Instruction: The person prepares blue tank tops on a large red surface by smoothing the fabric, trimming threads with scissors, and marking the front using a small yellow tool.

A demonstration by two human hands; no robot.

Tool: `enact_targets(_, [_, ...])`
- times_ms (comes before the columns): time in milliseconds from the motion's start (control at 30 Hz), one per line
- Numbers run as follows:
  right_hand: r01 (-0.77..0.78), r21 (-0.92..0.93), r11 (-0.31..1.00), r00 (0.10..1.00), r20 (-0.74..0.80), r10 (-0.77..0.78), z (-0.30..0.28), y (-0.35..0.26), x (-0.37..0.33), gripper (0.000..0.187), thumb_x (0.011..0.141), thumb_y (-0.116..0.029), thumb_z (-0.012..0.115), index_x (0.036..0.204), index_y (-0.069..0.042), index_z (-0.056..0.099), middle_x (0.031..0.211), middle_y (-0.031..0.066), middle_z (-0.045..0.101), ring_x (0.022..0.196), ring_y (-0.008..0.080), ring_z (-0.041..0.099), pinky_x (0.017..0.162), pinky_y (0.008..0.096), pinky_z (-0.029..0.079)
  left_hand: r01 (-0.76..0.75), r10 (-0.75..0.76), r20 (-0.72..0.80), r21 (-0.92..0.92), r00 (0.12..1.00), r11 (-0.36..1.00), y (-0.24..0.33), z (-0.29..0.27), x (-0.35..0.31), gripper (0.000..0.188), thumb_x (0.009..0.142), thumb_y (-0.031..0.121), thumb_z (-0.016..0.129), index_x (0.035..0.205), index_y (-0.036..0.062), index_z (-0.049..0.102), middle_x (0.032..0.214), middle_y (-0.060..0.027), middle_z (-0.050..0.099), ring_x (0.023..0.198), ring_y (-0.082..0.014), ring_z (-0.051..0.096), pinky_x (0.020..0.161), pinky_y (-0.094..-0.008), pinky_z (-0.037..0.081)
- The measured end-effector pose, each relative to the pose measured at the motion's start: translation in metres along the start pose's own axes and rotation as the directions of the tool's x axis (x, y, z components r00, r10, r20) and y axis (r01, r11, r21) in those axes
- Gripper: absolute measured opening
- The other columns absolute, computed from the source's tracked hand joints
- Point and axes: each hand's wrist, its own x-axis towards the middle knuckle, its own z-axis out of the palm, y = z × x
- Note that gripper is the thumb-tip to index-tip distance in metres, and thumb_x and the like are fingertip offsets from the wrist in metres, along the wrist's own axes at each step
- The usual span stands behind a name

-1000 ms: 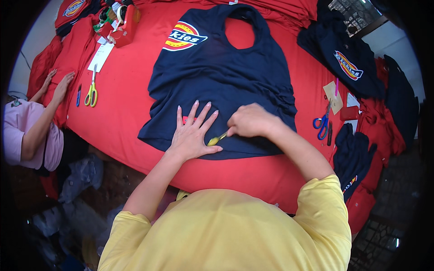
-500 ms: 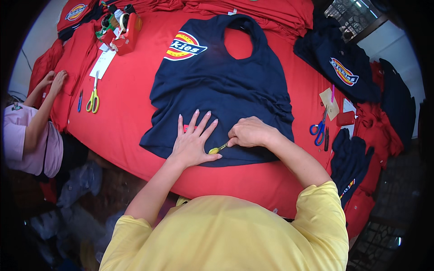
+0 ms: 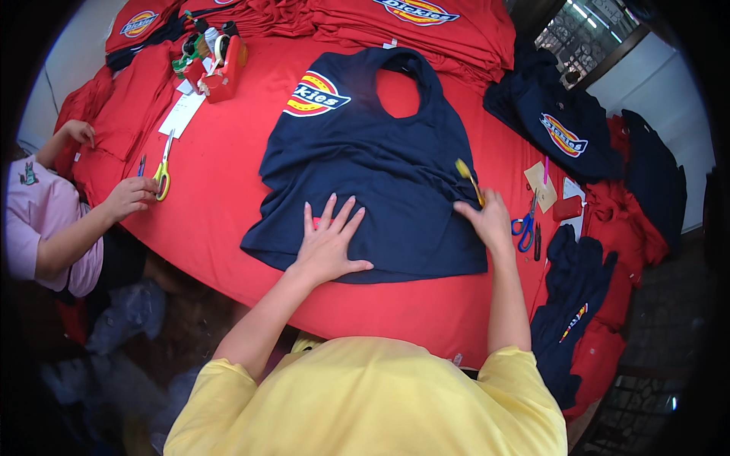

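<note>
A navy garment [image 3: 380, 190] with a colourful printed badge lies spread and slightly rumpled on the red cloth [image 3: 228, 137]. My left hand [image 3: 327, 251] rests flat on its near part, fingers spread. A small bit of red shows between those fingers; I cannot tell what it is. At the garment's right side, my right hand [image 3: 490, 222] grips a small, thin-handled yellow brush-like tool [image 3: 464, 170]. Its yellow head points up and away, raised off the near hem. Part of the handle is hidden by my fingers.
At left, a co-worker's hand [image 3: 131, 197] is beside yellow-handled scissors [image 3: 163, 178]. A red tape dispenser [image 3: 226, 72] stands beyond. Blue scissors [image 3: 523, 228], a black slim tool [image 3: 537, 242] and a red box [image 3: 567, 208] lie right. Folded red garments [image 3: 426, 42] pile at the back.
My right hand has swung right and lifted the yellow tool off the near part of the garment. My left hand stays spread there. The co-worker's nearer hand has come toward the yellow-handled scissors.
</note>
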Motion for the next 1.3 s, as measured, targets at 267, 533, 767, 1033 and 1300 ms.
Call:
enact_targets(267, [-0.444,0.853,0.273,0.896,0.416,0.155,0.030,0.005,-0.100,0.021,0.088,-0.019,0.071,0.104,-0.008,0.062,0.076,-0.0020,0.057,0.054,0.0013,0.043,0.043,0.0203,0.029,-0.248,0.143,-0.232,-0.525,0.962,0.814,0.110,0.037,0.027,0.087,0.070,0.022,0.079,0.143,-0.0007,0.038,0.125,-0.0221,0.055,0.114,-0.0360,0.054,0.095,-0.0420,0.046])
enact_targets(533, [-0.249,-0.268,0.931,0.873,-0.477,0.096,0.028,0.080,-0.141,0.058,0.083,-0.015,0.068,0.137,-0.007,0.048,0.137,0.0181,0.047,0.124,0.0378,0.046,0.105,0.0509,0.033,-0.261,0.090,-0.263,-0.745,0.961,0.614,0.132,0.013,0.014,0.024,0.095,0.025,0.059,0.103,0.0034,0.066,0.099,-0.0137,0.065,0.089,-0.0336,0.061,0.084,-0.0436,0.049])
enact_targets(767, [-0.129,0.231,0.964,0.932,0.361,0.038,0.010,0.005,-0.106,0.052,0.093,-0.021,0.057,0.141,-0.005,0.046,0.139,0.0145,0.050,0.126,0.0284,0.049,0.105,0.0402,0.037,-0.116,0.850,-0.385,-0.922,0.360,-0.369,0.159,-0.158,-0.042,0.029,0.098,0.019,0.058,0.110,-0.0069,0.061,0.116,-0.0227,0.064,0.109,-0.0335,0.063,0.087,-0.0356,0.049])
enact_targets(1033, [0.346,0.376,0.860,0.934,-0.222,-0.279,-0.054,-0.134,0.192,0.049,0.098,-0.026,0.053,0.141,-0.004,0.048,0.142,0.0161,0.052,0.127,0.0261,0.053,0.104,0.0329,0.041,-0.174,-0.180,-0.060,-0.661,0.982,-0.730,-0.021,-0.144,-0.088,0.043,0.091,0.023,0.055,0.129,0.0016,0.056,0.134,-0.0127,0.057,0.123,-0.0229,0.053,0.104,-0.0419,0.042])
enact_targets(1300, [0.375,0.549,0.747,0.926,-0.186,-0.329,0.011,-0.136,0.018,0.026,0.097,-0.013,0.053,0.115,0.002,0.065,0.110,0.0152,0.069,0.106,0.0235,0.066,0.091,0.0332,0.049,0.218,-0.745,-0.178,-0.890,0.643,0.401,-0.112,-0.043,-0.116,0.051,0.093,0.009,0.054,0.142,0.0009,0.043,0.141,-0.0146,0.048,0.130,-0.0284,0.046,0.110,-0.0401,0.036])
